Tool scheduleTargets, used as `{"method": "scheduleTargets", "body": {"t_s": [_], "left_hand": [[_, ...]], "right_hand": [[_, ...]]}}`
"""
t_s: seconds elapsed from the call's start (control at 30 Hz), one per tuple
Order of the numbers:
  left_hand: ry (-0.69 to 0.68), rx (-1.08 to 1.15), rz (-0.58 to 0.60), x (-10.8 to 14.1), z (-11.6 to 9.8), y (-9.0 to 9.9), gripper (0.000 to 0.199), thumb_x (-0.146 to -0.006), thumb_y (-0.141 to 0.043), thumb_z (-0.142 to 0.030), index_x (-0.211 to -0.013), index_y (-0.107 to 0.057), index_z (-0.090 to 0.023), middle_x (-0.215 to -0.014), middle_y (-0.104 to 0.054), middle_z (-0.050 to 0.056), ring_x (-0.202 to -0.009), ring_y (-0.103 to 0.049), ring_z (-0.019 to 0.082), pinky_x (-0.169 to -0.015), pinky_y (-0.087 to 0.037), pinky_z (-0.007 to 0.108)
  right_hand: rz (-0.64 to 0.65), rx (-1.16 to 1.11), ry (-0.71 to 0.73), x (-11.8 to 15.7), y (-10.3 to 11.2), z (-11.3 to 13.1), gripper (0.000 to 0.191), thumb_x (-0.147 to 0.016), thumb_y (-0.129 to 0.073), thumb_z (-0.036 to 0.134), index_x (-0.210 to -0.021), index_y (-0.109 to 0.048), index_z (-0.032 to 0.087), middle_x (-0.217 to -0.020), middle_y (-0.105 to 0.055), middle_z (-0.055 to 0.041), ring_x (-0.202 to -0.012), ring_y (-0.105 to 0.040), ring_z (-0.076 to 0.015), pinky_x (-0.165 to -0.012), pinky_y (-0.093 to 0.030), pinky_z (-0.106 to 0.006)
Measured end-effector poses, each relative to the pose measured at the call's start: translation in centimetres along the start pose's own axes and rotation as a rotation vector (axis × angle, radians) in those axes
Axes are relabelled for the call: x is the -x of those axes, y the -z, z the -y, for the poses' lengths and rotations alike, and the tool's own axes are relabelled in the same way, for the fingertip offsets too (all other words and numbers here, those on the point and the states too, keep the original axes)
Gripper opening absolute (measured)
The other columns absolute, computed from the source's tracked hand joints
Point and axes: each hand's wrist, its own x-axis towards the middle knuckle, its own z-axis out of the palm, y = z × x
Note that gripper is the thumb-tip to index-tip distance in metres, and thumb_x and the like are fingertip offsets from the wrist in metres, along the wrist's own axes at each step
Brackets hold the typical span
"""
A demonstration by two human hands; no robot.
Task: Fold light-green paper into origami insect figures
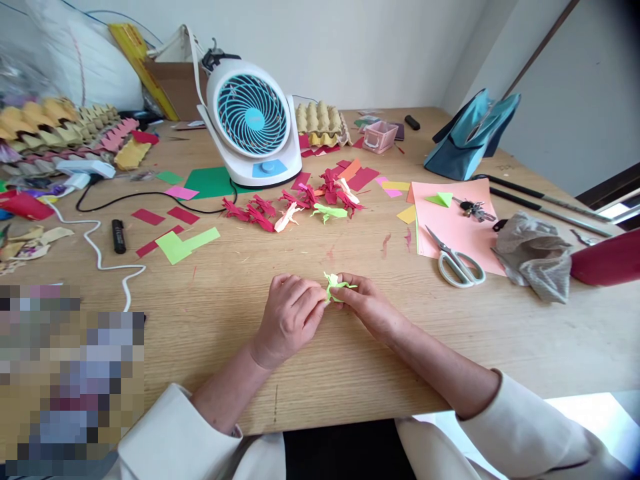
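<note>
A small folded light-green paper figure is held just above the table between my two hands. My left hand pinches its left side, fingers curled inward. On the other side, my right hand grips it between thumb and fingers. Beyond my hands lies a cluster of folded paper figures, several of them red, with a pale peach one and another light-green one. A light-green paper offcut rests to the left.
A white fan stands behind the figures. On the right, scissors and keys lie on pink paper, near a grey cloth. A black marker and white cable are on the left. Egg trays sit at the back.
</note>
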Motion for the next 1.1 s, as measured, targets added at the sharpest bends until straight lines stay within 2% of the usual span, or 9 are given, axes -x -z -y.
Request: {"method": "scheduleTargets", "body": {"t_s": [0.1,0.27,0.4,0.53,0.73,0.9,0.97,1.1], "left_hand": [[0.135,0.142,-0.010,0.1,-0.3,-0.4,0.008,-0.089,-0.053,-0.012,-0.088,-0.054,-0.020,-0.084,-0.063,0.003,-0.082,-0.057,0.018,-0.079,-0.042,0.034],[0.378,0.415,-0.033,0.0,-0.9,-0.9,0.011,-0.089,-0.052,-0.013,-0.081,-0.052,-0.019,-0.077,-0.056,0.001,-0.073,-0.053,0.014,-0.071,-0.044,0.028],[0.582,0.572,-0.053,0.0,-1.2,-1.1,0.011,-0.088,-0.055,-0.016,-0.078,-0.052,-0.019,-0.079,-0.059,0.000,-0.073,-0.055,0.012,-0.069,-0.045,0.024],[0.707,0.701,-0.069,0.1,-1.3,-1.4,0.010,-0.089,-0.057,-0.019,-0.079,-0.054,-0.018,-0.077,-0.059,-0.002,-0.069,-0.055,0.011,-0.065,-0.043,0.022],[0.793,0.804,-0.126,0.2,-1.4,-2.1,0.011,-0.088,-0.060,-0.020,-0.079,-0.052,-0.018,-0.073,-0.055,-0.003,-0.066,-0.052,0.010,-0.062,-0.042,0.020],[0.792,0.913,-0.103,0.0,-1.5,-2.2,0.007,-0.089,-0.058,-0.023,-0.095,-0.056,-0.019,-0.086,-0.061,0.000,-0.078,-0.059,0.012,-0.072,-0.048,0.023],[0.760,0.869,-0.063,0.0,-1.4,-2.0,0.008,-0.090,-0.057,-0.022,-0.097,-0.059,-0.019,-0.088,-0.064,0.001,-0.080,-0.060,0.013,-0.074,-0.049,0.023],[0.640,0.612,-0.003,0.1,-0.7,-1.4,0.008,-0.086,-0.060,-0.016,-0.092,-0.063,-0.020,-0.086,-0.067,-0.001,-0.073,-0.059,0.011,-0.075,-0.047,0.022]], "right_hand": [[0.002,0.020,0.025,0.0,-0.1,-0.1,0.028,-0.069,-0.076,0.041,-0.077,-0.062,0.018,-0.073,-0.057,0.0019,-0.067,-0.047,-0.0114,-0.068,-0.038,-0.026],[0.012,0.063,0.047,0.0,-0.2,0.0,0.027,-0.072,-0.073,0.041,-0.078,-0.061,0.018,-0.074,-0.055,0.0019,-0.068,-0.046,-0.0116,-0.070,-0.038,-0.027],[0.007,0.111,0.057,0.1,-0.2,0.0,0.026,-0.074,-0.070,0.040,-0.078,-0.057,0.018,-0.070,-0.051,0.0031,-0.068,-0.044,-0.0118,-0.068,-0.036,-0.026],[0.007,0.147,0.070,0.1,-0.1,0.0,0.025,-0.077,-0.068,0.040,-0.078,-0.055,0.019,-0.070,-0.050,0.0030,-0.069,-0.044,-0.0121,-0.066,-0.035,-0.026],[0.003,0.185,0.097,0.1,-0.2,0.0,0.024,-0.077,-0.067,0.039,-0.079,-0.053,0.019,-0.071,-0.049,0.0031,-0.068,-0.043,-0.0118,-0.064,-0.035,-0.025],[-0.009,0.222,0.109,0.1,-0.1,0.0,0.025,-0.077,-0.067,0.040,-0.079,-0.053,0.019,-0.071,-0.050,0.0028,-0.068,-0.044,-0.0121,-0.065,-0.036,-0.025],[-0.023,0.241,0.111,0.1,-0.1,-0.1,0.024,-0.077,-0.066,0.039,-0.079,-0.054,0.019,-0.071,-0.051,0.0028,-0.068,-0.045,-0.0122,-0.064,-0.036,-0.025],[-0.027,0.292,0.138,-0.1,0.0,-0.1,0.023,-0.078,-0.065,0.039,-0.078,-0.054,0.018,-0.069,-0.052,0.0035,-0.065,-0.045,-0.0115,-0.063,-0.036,-0.025]]}}
